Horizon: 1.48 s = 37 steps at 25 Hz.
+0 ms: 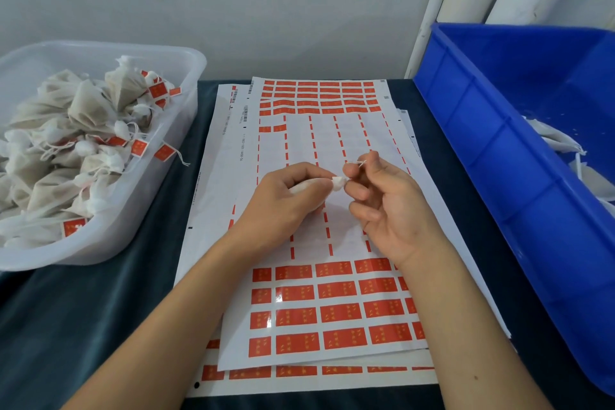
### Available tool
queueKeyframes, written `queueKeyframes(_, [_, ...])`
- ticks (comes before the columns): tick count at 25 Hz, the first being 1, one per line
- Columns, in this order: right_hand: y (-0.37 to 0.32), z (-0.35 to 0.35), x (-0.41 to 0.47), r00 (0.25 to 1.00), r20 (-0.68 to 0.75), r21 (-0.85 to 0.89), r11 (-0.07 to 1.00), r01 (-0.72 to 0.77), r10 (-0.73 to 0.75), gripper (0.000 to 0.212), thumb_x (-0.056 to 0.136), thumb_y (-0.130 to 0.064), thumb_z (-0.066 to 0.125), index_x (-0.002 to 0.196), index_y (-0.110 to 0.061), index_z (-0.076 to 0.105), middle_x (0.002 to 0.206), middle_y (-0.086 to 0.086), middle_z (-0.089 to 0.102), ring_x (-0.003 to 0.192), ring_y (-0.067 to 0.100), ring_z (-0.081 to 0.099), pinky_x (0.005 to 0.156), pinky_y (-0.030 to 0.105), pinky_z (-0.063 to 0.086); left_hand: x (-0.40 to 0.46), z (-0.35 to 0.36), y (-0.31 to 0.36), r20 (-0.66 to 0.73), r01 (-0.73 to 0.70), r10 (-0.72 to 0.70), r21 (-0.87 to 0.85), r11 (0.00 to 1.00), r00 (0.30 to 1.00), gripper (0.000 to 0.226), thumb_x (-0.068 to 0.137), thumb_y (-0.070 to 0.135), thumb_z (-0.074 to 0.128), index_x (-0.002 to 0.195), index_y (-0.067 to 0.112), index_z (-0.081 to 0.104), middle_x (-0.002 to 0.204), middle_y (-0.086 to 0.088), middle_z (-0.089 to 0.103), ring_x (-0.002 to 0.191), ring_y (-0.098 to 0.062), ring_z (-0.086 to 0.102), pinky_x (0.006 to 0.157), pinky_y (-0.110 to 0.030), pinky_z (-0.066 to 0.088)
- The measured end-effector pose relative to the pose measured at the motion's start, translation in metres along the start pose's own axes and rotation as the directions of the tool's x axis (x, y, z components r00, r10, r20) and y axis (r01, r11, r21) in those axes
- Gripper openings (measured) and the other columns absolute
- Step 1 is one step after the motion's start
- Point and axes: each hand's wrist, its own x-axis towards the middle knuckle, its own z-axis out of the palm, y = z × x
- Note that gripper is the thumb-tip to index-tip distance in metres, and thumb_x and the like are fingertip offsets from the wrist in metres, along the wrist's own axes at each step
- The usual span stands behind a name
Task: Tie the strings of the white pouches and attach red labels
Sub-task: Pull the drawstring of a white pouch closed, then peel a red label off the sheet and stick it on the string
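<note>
stacked white sheets of red rectangular labels [336, 316] on the dark bench [83, 309] beneath both grips, left hand [286, 200] curled around a small white fabric pouch [311, 184], right hand [382, 200] pinching its thin white string [356, 162] beside the pouch neck, clear plastic tub of labelled pouches [159, 176] left of the grip, blue plastic bin [499, 143] right

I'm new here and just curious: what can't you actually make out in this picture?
Head view only:
- Pouch: mostly hidden inside the left hand.
- String in the right hand: too thin to tell if knotted.
- Label print: too small to read.
- Blue bin: cut off by the right edge.
</note>
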Motion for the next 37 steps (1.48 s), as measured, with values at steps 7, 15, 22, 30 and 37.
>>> queueKeyframes(7, [0.003, -0.001, 0.006, 0.997, -0.066, 0.07, 0.997, -0.026, 0.031, 0.022, 0.109, -0.027, 0.044, 0.098, -0.013, 0.057, 0.071, -0.001, 0.06, 0.049, 0.005, 0.047, 0.04, 0.013, 0.042, -0.001, -0.002, -0.002, 0.075, -0.037, 0.035, 0.028, 0.999, 0.997, 0.022, 0.105, 0.031, 0.057, 0.101, 0.04, 0.076, 0.083, 0.0, 0.07, 0.075, -0.027, 0.066, 0.061, -0.022, 0.053])
queueKeyframes(15, [0.003, 0.002, 0.002, 0.995, -0.091, 0.078, 0.996, 0.035, -0.028, 0.021, 0.106, -0.029, 0.048, 0.1, -0.013, 0.061, 0.075, 0.002, 0.063, 0.053, 0.008, 0.055, 0.05, 0.021, 0.054, -0.002, -0.007, 0.0, 0.161, -0.03, 0.033, -0.019, 0.999, 0.986, 0.021, 0.107, 0.021, 0.055, 0.109, 0.021, 0.076, 0.093, 0.002, 0.076, 0.088, -0.018, 0.072, 0.077, -0.02, 0.057])
queueKeyframes(22, [0.005, 0.004, -0.002, 0.997, -0.035, -0.138, 0.988, 0.063, -0.068, 0.029, 0.107, -0.029, 0.048, 0.099, -0.012, 0.069, 0.082, 0.003, 0.069, 0.059, 0.01, 0.056, 0.055, 0.026, 0.055, -0.004, -0.002, 0.002, 0.122, -0.023, 0.025, -0.017, 1.0, 0.992, 0.017, 0.104, 0.029, 0.061, 0.094, 0.029, 0.075, 0.086, 0.001, 0.074, 0.079, -0.017, 0.073, 0.068, -0.018, 0.057])
queueKeyframes(30, [0.01, 0.002, 0.003, 0.982, -0.123, -0.396, 0.914, 0.083, -0.143, 0.025, 0.102, -0.031, 0.057, 0.107, -0.014, 0.074, 0.101, 0.003, 0.077, 0.079, 0.014, 0.073, 0.07, 0.033, 0.061, -0.002, -0.004, -0.001, 0.063, -0.021, 0.024, -0.045, 0.999, 0.998, 0.022, 0.102, 0.031, 0.062, 0.089, 0.031, 0.079, 0.081, -0.006, 0.072, 0.074, -0.029, 0.071, 0.07, -0.029, 0.06])
queueKeyframes(37, [0.009, -0.003, 0.003, 0.985, -0.134, -0.232, 0.97, 0.075, -0.108, 0.015, 0.095, -0.02, 0.07, 0.108, -0.014, 0.076, 0.095, 0.006, 0.076, 0.085, 0.018, 0.074, 0.077, 0.031, 0.061, 0.001, -0.006, -0.003, -0.028, -0.004, 0.003, -0.041, 0.999, 1.0, 0.021, 0.102, 0.024, 0.063, 0.088, 0.023, 0.078, 0.081, 0.0, 0.074, 0.076, -0.018, 0.074, 0.069, -0.017, 0.057])
